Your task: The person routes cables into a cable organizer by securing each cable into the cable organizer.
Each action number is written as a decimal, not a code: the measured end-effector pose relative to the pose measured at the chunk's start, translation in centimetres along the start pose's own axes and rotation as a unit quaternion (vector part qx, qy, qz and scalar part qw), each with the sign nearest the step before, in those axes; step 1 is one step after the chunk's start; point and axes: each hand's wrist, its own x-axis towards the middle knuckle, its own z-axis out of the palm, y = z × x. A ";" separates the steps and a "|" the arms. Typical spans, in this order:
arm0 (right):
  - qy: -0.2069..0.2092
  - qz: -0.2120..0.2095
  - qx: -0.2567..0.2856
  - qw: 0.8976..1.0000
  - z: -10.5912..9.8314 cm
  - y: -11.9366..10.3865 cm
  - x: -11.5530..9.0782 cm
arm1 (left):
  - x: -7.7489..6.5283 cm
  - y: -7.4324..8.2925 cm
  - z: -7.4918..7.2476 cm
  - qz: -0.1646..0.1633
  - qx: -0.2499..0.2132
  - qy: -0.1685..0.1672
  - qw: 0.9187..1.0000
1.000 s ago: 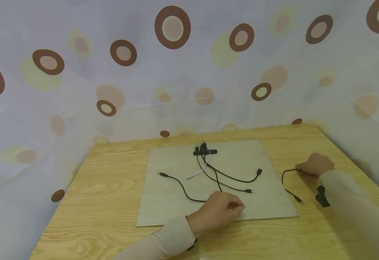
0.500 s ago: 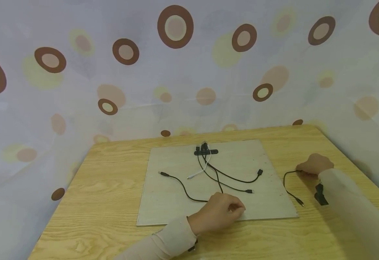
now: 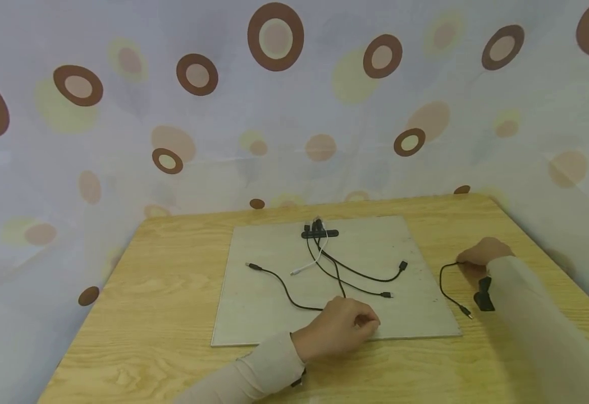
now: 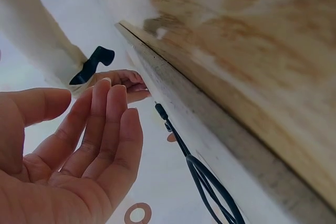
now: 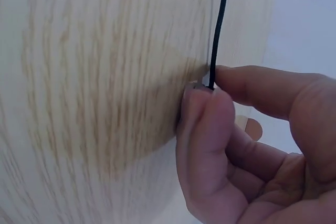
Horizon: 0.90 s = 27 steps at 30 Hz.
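Note:
To the right of the board, my right hand (image 3: 485, 251) pinches one end of a short black USB cable (image 3: 441, 280) between thumb and index finger. In the right wrist view the black cable (image 5: 219, 24) runs up from the fingertips, which hide its held end. Its other plug (image 3: 465, 311) lies on the table. My left hand (image 3: 342, 328) rests at the board's front edge, over part of another black cable (image 3: 286, 293). Seen from the left wrist, that hand (image 4: 86, 150) has loosely bent fingers, the thumb apart, and holds nothing.
A pale board (image 3: 254, 331) lies on the wooden table (image 3: 147, 303). At its back sits a black cable holder strip (image 3: 330, 233), with several cables running from it, one a white cable (image 3: 314, 262). A patterned cloth (image 3: 284, 112) hangs behind the table.
The right hand has shifted slightly left, still pinching the cable end. The left hand stays in place. The whole head view has tilted a little.

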 end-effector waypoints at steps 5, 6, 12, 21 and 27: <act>0.021 0.022 0.037 0.999 0.3 0.0 0.1 | 0.1 0.1 -0.3 0.002 0.015 0.001 1.000; 0.026 0.027 0.031 0.999 0.4 0.0 0.0 | 0.1 0.1 -0.3 0.000 0.015 -0.001 1.000; 0.044 0.039 0.013 0.998 0.6 0.0 0.6 | 0.1 0.1 -0.3 -0.007 0.012 -0.006 1.000; 0.040 0.044 0.027 0.998 0.4 -0.3 0.7 | 0.1 -0.1 -0.3 -0.009 0.016 -0.006 1.000; 0.030 0.044 0.034 0.998 0.6 -0.4 0.6 | 0.0 -0.3 -0.3 -0.013 0.009 -0.006 1.000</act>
